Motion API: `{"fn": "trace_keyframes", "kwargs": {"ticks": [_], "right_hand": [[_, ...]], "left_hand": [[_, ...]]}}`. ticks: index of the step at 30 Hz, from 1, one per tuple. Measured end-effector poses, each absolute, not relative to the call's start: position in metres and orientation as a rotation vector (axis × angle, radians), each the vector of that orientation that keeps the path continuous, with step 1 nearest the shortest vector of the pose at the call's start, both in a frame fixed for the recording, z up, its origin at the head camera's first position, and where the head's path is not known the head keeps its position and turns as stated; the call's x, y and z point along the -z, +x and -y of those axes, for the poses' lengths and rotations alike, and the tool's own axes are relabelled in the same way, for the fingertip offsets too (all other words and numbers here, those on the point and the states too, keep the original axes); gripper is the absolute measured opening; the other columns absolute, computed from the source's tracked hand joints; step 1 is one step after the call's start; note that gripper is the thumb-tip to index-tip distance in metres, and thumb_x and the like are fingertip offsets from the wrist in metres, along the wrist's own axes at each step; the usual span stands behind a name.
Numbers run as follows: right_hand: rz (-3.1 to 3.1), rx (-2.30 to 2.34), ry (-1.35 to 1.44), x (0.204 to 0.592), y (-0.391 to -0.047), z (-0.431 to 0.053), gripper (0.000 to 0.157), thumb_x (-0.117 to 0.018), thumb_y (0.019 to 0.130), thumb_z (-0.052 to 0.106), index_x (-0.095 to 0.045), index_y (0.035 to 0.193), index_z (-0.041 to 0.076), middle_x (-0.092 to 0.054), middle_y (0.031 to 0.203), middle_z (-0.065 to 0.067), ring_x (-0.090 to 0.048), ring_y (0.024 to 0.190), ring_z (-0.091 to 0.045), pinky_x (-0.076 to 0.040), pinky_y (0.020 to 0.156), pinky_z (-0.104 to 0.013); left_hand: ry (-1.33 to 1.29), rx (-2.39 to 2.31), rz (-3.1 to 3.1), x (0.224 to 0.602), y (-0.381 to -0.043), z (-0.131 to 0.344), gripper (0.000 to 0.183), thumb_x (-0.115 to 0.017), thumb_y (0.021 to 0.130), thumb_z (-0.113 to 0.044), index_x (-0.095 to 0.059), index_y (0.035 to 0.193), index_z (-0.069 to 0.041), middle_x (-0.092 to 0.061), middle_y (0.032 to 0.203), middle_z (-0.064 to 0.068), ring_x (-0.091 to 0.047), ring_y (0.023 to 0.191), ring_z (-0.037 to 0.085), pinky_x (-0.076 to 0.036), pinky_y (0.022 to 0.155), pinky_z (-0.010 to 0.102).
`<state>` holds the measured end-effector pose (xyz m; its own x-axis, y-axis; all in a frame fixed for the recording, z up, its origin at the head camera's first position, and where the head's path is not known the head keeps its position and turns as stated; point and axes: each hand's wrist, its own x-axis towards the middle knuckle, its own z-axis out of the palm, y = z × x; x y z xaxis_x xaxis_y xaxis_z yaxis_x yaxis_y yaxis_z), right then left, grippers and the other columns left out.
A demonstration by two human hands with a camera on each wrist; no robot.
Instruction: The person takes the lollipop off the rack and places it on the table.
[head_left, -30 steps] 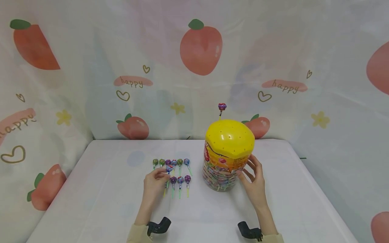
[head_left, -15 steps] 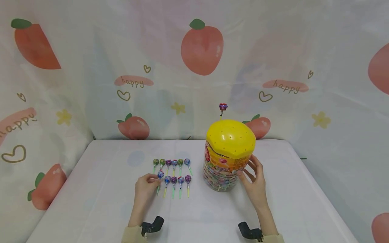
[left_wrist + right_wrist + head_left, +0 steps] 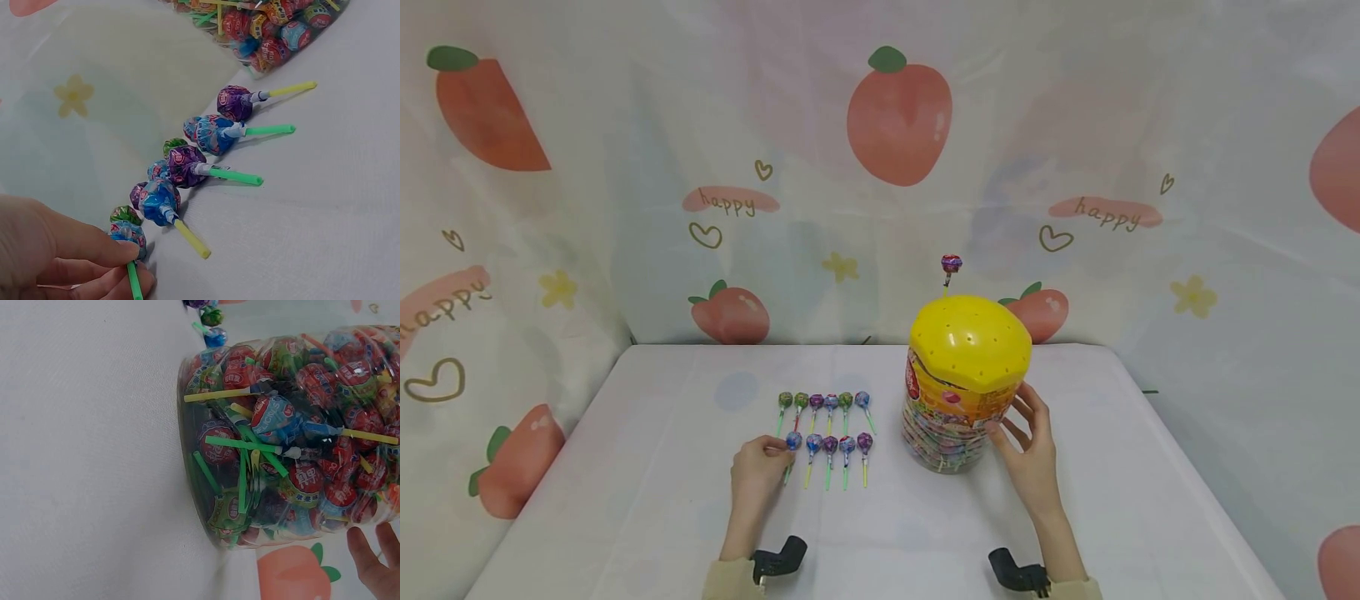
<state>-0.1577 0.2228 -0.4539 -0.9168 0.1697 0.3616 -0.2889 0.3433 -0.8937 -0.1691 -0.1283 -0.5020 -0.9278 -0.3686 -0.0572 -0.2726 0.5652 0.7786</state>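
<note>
My left hand (image 3: 758, 477) pinches a blue-wrapped lollipop (image 3: 793, 440) with a green stick, at the left end of the nearer row on the table. In the left wrist view, thumb and fingertips hold this lollipop (image 3: 128, 232) just below its candy head. Beside it lie a blue lollipop (image 3: 157, 201) with a yellow stick and several others. On the right stands a clear jar (image 3: 943, 437) of lollipops with a yellow lid (image 3: 970, 342). My right hand (image 3: 1030, 462) rests against its right side, fingers spread and fairly straight; the right wrist view shows only some fingertips.
A farther row of lollipops, including a green one (image 3: 846, 400), lies behind the nearer row. One purple lollipop (image 3: 951, 264) sticks up above the jar's lid. White cloth (image 3: 895, 533) covers the table, and a printed curtain (image 3: 805, 125) hangs behind.
My left hand has moved left with the blue lollipop, then lowered it to the left end of the nearer row. The right hand and the jar have stayed in place.
</note>
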Motion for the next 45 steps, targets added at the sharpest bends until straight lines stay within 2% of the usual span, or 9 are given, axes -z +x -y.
{"fn": "trace_keyframes", "kwargs": {"ticks": [9, 18, 23, 26, 30, 33, 40, 45], "right_hand": [[2.224, -1.580, 0.114, 0.455, -0.157, -0.222, 0.073, -0.063, 0.083, 0.005, -0.024, 0.142, 0.024, -0.032, 0.142, 0.002, -0.035, 0.125, -0.002, -0.040, 0.095, -0.012], [2.192, -1.625, 0.102, 0.453, -0.157, -0.221, 0.072, -0.063, 0.083, 0.005, -0.026, 0.141, 0.025, -0.032, 0.141, 0.006, -0.035, 0.125, -0.003, -0.040, 0.094, -0.011], [2.218, -1.640, 0.082, 0.444, -0.153, -0.217, 0.072, -0.062, 0.083, 0.004, -0.025, 0.142, 0.020, -0.031, 0.142, 0.001, -0.034, 0.125, -0.004, -0.040, 0.096, -0.012], [2.229, -1.631, 0.082, 0.444, -0.153, -0.218, 0.071, -0.062, 0.083, 0.006, -0.024, 0.142, 0.022, -0.031, 0.142, 0.001, -0.034, 0.125, -0.004, -0.040, 0.096, -0.013], [2.226, -1.618, 0.086, 0.438, -0.150, -0.216, 0.070, -0.062, 0.084, 0.006, -0.025, 0.142, 0.019, -0.032, 0.141, -0.001, -0.035, 0.125, -0.003, -0.039, 0.095, -0.010], [2.237, -1.616, 0.072, 0.428, -0.144, -0.211, 0.069, -0.061, 0.084, 0.004, -0.024, 0.142, 0.012, -0.032, 0.141, -0.006, -0.035, 0.124, -0.003, -0.038, 0.094, -0.008], [2.242, -1.614, 0.070, 0.430, -0.145, -0.212, 0.070, -0.061, 0.084, 0.005, -0.024, 0.142, 0.014, -0.032, 0.142, -0.004, -0.035, 0.124, -0.002, -0.039, 0.094, -0.009], [2.249, -1.610, 0.070, 0.443, -0.152, -0.218, 0.072, -0.063, 0.083, 0.008, -0.024, 0.142, 0.022, -0.031, 0.143, 0.001, -0.035, 0.125, -0.003, -0.041, 0.098, -0.018]], "left_hand": [[0.532, 1.221, 2.711, 0.500, -0.167, 0.127, 0.022, -0.071, 0.069, -0.021, -0.069, 0.085, -0.007, -0.068, 0.070, 0.005, -0.056, 0.056, 0.014, -0.034, 0.049, 0.024], [0.559, 1.194, 2.778, 0.498, -0.166, 0.129, 0.027, -0.072, 0.070, -0.026, -0.067, 0.088, -0.007, -0.064, 0.072, 0.006, -0.053, 0.059, 0.016, -0.031, 0.050, 0.024], [0.568, 1.187, 2.794, 0.496, -0.164, 0.130, 0.027, -0.071, 0.072, -0.027, -0.067, 0.089, -0.007, -0.064, 0.074, 0.007, -0.053, 0.060, 0.017, -0.031, 0.050, 0.024], [0.568, 1.176, 2.787, 0.495, -0.163, 0.132, 0.027, -0.070, 0.072, -0.027, -0.067, 0.089, -0.007, -0.065, 0.075, 0.008, -0.054, 0.061, 0.017, -0.031, 0.050, 0.024], [0.562, 1.165, 2.768, 0.494, -0.162, 0.133, 0.026, -0.070, 0.072, -0.026, -0.068, 0.090, -0.007, -0.067, 0.077, 0.009, -0.056, 0.061, 0.018, -0.032, 0.050, 0.024], [0.557, 1.178, 2.752, 0.491, -0.162, 0.134, 0.026, -0.070, 0.073, -0.026, -0.068, 0.092, -0.007, -0.066, 0.075, 0.008, -0.054, 0.059, 0.016, -0.032, 0.049, 0.024], [0.520, 1.208, 2.705, 0.482, -0.164, 0.128, 0.025, -0.069, 0.075, -0.028, -0.067, 0.092, -0.010, -0.063, 0.070, 0.004, -0.049, 0.055, 0.014, -0.032, 0.048, 0.024], [0.472, 1.235, 2.653, 0.471, -0.167, 0.121, 0.025, -0.069, 0.076, -0.027, -0.067, 0.094, -0.010, -0.066, 0.073, 0.005, -0.053, 0.056, 0.014, -0.034, 0.050, 0.024]]}}
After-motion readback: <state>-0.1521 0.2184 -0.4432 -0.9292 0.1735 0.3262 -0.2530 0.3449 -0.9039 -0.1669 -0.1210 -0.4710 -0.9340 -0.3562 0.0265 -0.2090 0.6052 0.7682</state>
